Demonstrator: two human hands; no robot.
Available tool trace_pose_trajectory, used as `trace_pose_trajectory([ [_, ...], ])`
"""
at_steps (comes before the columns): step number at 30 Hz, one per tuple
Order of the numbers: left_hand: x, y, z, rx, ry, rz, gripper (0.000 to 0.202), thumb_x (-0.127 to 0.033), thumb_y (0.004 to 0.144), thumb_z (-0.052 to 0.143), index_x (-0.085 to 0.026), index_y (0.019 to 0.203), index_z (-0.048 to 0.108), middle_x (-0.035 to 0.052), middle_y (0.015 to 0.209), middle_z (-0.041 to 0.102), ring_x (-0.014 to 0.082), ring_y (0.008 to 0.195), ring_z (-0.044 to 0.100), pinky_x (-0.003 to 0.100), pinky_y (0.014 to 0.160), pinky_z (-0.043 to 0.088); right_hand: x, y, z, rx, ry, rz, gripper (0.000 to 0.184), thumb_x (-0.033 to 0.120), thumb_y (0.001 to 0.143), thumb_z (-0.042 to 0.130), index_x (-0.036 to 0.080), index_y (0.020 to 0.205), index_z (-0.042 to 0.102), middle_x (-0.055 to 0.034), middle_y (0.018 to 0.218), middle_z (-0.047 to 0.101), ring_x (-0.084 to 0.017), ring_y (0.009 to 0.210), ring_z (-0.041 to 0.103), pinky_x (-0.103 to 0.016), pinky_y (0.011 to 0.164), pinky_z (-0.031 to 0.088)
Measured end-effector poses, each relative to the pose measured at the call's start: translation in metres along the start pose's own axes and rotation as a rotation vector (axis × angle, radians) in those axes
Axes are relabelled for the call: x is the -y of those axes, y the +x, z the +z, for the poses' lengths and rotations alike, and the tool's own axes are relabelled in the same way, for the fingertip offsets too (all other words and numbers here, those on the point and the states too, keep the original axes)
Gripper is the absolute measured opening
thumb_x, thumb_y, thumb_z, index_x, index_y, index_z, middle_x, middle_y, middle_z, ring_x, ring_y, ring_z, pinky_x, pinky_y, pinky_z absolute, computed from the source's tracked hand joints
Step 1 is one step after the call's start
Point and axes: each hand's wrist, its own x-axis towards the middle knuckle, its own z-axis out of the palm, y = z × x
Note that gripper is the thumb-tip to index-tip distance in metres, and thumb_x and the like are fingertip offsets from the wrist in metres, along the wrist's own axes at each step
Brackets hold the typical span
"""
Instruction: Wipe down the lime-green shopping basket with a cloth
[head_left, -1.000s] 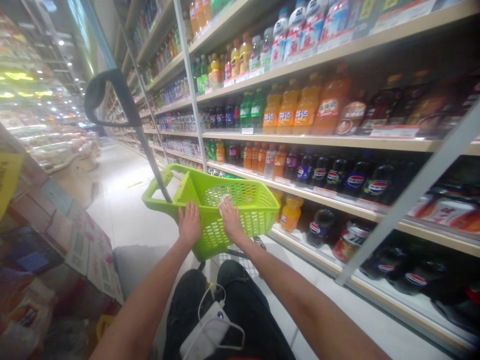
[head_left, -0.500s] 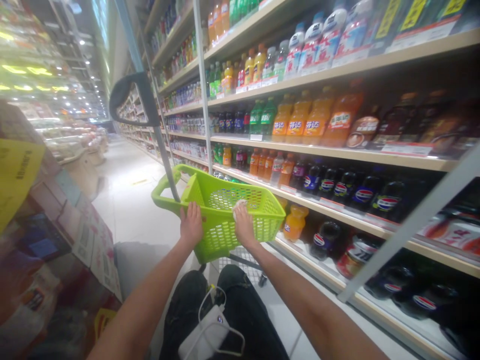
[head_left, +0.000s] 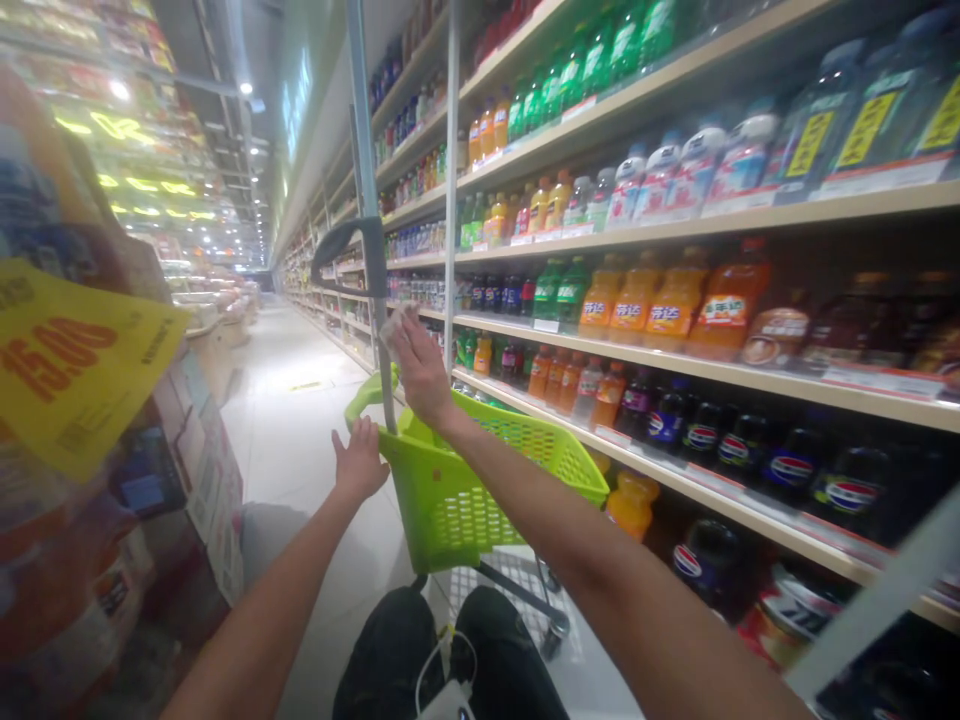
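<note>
My right hand point(head_left: 421, 368) is raised above a lime-green plastic shopping basket point(head_left: 457, 510) and pinches a crumpled white wad, perhaps tissue point(head_left: 395, 332), against the basket's grey pull pole point(head_left: 384, 345). The pole ends in a black curved handle point(head_left: 345, 255). My left hand point(head_left: 361, 462) has its fingers apart and holds nothing, close beside the basket's near left corner. I cannot tell whether it touches the rim. The basket sits on small wheels on a wire base point(head_left: 510, 600).
Tall shelves point(head_left: 675, 380) of orange soda and Pepsi bottles point(head_left: 791, 470) run along the right. A yellow price sign point(head_left: 75, 365) and stacked goods stand close on the left. A long, bright tiled aisle floor point(head_left: 300, 430) stretches ahead. My dark trousers point(head_left: 442, 650) fill the bottom.
My right hand has lifted off the basket rim with the white wad. My left hand has left the rim, and the view has turned left down the aisle.
</note>
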Motion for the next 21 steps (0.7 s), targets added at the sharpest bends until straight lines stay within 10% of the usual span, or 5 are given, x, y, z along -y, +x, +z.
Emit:
trace_pose_trajectory([
  [6,0.004,-0.003,-0.002,0.078,0.054,0.077,0.073,-0.026,0.071,0.045,-0.009,0.138,0.024,0.0116,0.149,0.015,0.0284,0.137,0.008,0.061,0.105,0.002,-0.006,0.055,0.011,0.1,-0.103,-0.223,0.055,0.006,0.088,0.026,0.02,0.141,0.019,-0.0031,0.147,0.022,-0.018,0.137,0.0,-0.05,0.11,0.004],
  [16,0.006,-0.007,-0.004,0.053,0.051,0.127,0.072,-0.019,0.069,0.043,-0.011,0.138,0.025,0.0115,0.148,0.017,0.0274,0.137,0.008,0.061,0.106,0.002,-0.004,-0.071,0.031,0.488,-0.136,-0.358,0.049,0.007,0.086,0.035,0.017,0.133,0.038,-0.0073,0.141,0.035,-0.022,0.135,0.019,-0.049,0.11,0.016],
  [21,0.003,-0.008,-0.006,0.067,0.049,0.135,0.073,-0.018,0.069,0.043,-0.009,0.138,0.023,0.0111,0.148,0.015,0.0267,0.137,0.01,0.061,0.106,0.002,-0.008,-0.051,0.019,0.438,-0.122,-0.309,0.049,0.004,0.086,0.033,0.017,0.133,0.039,-0.007,0.144,0.03,-0.021,0.136,0.014,-0.049,0.11,0.014],
])
